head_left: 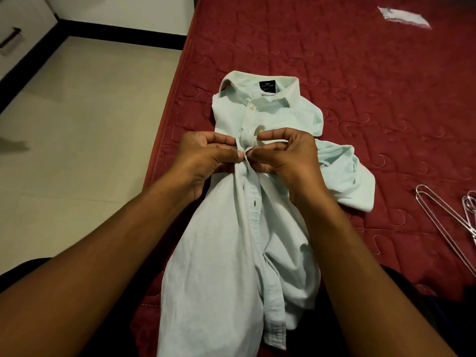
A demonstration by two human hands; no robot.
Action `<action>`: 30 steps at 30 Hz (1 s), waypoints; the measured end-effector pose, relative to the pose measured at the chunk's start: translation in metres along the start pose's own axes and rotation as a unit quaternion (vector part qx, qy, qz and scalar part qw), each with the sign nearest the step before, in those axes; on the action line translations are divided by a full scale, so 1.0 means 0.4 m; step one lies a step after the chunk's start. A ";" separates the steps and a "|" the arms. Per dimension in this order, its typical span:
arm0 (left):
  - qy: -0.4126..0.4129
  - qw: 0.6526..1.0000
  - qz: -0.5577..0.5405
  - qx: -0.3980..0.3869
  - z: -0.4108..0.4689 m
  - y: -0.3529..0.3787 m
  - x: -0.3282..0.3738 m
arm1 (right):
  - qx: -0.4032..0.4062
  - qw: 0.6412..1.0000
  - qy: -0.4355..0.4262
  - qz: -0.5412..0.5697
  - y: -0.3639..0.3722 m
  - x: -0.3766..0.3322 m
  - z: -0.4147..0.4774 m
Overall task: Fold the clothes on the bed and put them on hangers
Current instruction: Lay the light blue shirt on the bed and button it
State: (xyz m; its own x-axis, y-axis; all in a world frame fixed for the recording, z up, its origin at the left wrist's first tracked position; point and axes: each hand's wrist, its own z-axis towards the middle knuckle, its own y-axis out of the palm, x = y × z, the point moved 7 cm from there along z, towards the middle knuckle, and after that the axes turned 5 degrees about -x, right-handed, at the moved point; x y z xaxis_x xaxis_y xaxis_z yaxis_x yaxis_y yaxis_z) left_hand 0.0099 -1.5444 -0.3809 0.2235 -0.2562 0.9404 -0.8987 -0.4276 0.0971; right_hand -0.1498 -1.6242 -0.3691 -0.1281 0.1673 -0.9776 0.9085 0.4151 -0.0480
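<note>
- Behind both hands, out of sight: the stretch of button strip being worked, so no telling whether a button sits in its hole there.
- Left hand (203, 161): fingers curled, thumb and fingertips pinching one edge of the strip of the shirt (226, 240).
- Right hand (286, 155): fingers curled likewise, pinching the facing edge, fingertips nearly touching those of the left.
- One shirt, pale mint, front up on the maroon quilted bed (334, 60), near its left edge, collar (278, 95) at the far end. Lower part bunched and drawn toward the viewer between the forearms, partly cut off by the bottom of the frame.
- One sleeve (345, 176) crumpled out to the right, partly hidden by the right wrist; the other sleeve not made out.
- Two buttons (252, 106) in view above the hands, the nearer one just beside the right forefinger.
- One black label (268, 86) inside the collar, print too small to read.
- Wire hangers (448, 222) lying on the bed well apart from the shirt, cut off by the right edge; at least two, exact count unclear.
- One white scrap (404, 18) at the far right of the bed, cloth or paper, hard to tell.
- One drawer front (10, 39) with a dark handle at top left, cut off by the frame edge, contents not visible.
- Beige floor (77, 124) beside the bed.
</note>
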 end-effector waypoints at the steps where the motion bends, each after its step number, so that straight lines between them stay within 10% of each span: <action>1: 0.004 1.000 0.000 0.006 -0.002 0.003 -0.001 | 0.012 0.999 -0.018 -0.042 -0.003 -0.002 0.002; 12: 0.000 0.998 -0.049 0.033 -0.009 -0.004 -0.013 | 0.037 0.943 -0.201 -0.264 0.043 -0.070 -0.036; 22: 0.048 0.997 -0.022 0.063 0.004 0.004 -0.015 | -0.024 0.983 0.061 0.169 0.045 0.025 -0.019; 30: 0.116 0.992 0.051 0.020 -0.001 0.014 0.022 | -0.048 0.979 0.085 0.179 0.037 0.012 -0.018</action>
State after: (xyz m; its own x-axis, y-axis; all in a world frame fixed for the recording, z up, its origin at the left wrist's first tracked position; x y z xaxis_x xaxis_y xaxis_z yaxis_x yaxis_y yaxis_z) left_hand 0.0067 -1.5489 -0.3721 0.0355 -0.0948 0.9949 -0.8955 -0.4450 -0.0104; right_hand -0.1399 -1.6108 -0.3728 0.1193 0.4604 -0.8797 0.8664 0.3844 0.3187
